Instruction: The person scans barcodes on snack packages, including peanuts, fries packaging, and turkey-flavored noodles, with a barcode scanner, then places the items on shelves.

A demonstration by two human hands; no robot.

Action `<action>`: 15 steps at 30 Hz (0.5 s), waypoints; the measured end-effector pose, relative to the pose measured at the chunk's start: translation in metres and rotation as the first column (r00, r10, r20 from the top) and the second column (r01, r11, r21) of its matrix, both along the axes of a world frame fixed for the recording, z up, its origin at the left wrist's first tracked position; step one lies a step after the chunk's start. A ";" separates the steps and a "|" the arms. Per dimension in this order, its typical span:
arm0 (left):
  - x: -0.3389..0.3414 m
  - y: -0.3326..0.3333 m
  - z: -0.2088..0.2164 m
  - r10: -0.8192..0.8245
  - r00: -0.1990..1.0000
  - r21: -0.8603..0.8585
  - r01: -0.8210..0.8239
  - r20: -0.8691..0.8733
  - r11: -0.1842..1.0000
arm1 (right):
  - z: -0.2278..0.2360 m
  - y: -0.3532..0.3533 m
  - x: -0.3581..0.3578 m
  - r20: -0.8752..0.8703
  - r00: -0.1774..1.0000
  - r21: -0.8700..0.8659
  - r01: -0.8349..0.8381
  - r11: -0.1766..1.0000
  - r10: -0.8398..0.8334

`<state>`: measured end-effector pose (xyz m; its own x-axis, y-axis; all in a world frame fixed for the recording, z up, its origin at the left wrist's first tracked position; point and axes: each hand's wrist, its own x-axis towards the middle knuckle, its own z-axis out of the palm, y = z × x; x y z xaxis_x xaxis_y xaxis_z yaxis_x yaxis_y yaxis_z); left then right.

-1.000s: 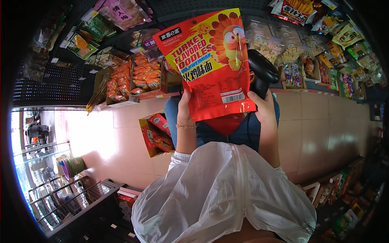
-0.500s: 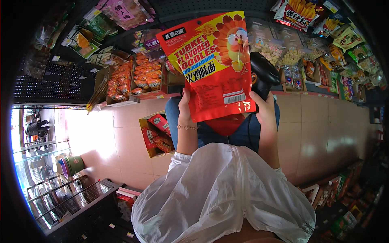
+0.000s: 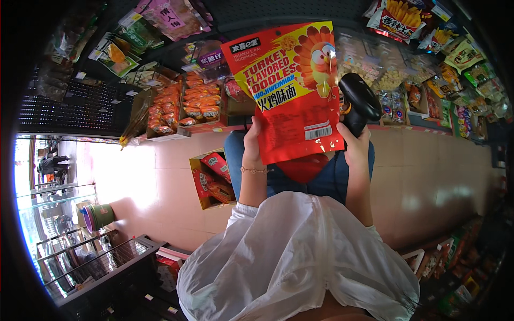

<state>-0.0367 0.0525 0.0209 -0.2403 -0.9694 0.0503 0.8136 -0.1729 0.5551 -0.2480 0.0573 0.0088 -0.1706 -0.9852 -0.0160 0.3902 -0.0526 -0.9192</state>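
Note:
A large red and yellow noodle bag [image 3: 297, 115] with a cartoon turkey on its front is held up before me, slightly tilted. My left hand [image 3: 252, 143] grips its lower left edge, the fingers hidden behind it. A black handheld barcode scanner [image 3: 361, 97] is in my right hand [image 3: 355, 145], its head beside the bag's right edge. The right thumb lies against the bag's lower right edge; the other fingers are mostly out of sight. Below the bag, over my lap, part of another red thing [image 3: 302, 170] shows, mostly covered.
An open carton [image 3: 199, 158] of red packets stands on the tiled floor [image 3: 171, 214] by my left leg. Ahead, a shelf bears boxes of orange-wrapped snacks [image 3: 201, 101] and hanging snack bags [image 3: 393, 21]. Green and purple buckets [image 3: 99, 216] and a wire rack [image 3: 101, 262] are at left.
The whole view has shifted a little, so the bag, both hands and the shelves appear slightly further right and lower. The hold on the bag and scanner looks the same.

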 end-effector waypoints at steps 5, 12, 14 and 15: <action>-0.004 0.000 -0.001 0.063 0.997 0.039 -0.065 0.055 0.997 | -0.005 -0.004 0.002 -0.043 0.995 0.019 0.092 0.996 -0.091; -0.001 -0.011 -0.026 0.011 1.000 0.065 -0.012 0.017 0.998 | -0.014 -0.006 0.002 -0.074 0.994 0.101 0.082 0.991 -0.075; -0.001 -0.010 -0.033 0.096 0.968 0.198 -0.144 0.234 0.969 | -0.015 -0.006 0.003 -0.116 0.986 0.088 0.126 0.988 -0.116; -0.001 -0.010 -0.035 0.062 0.993 0.112 -0.073 0.097 0.991 | -0.015 -0.007 0.004 -0.108 0.989 0.098 0.111 0.989 -0.101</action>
<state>-0.0374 0.0422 -0.0145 -0.1723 -0.9816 -0.0819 0.7714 -0.1862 0.6085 -0.2442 0.0507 -0.0062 -0.2798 -0.9554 -0.0941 0.2910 0.0090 -0.9567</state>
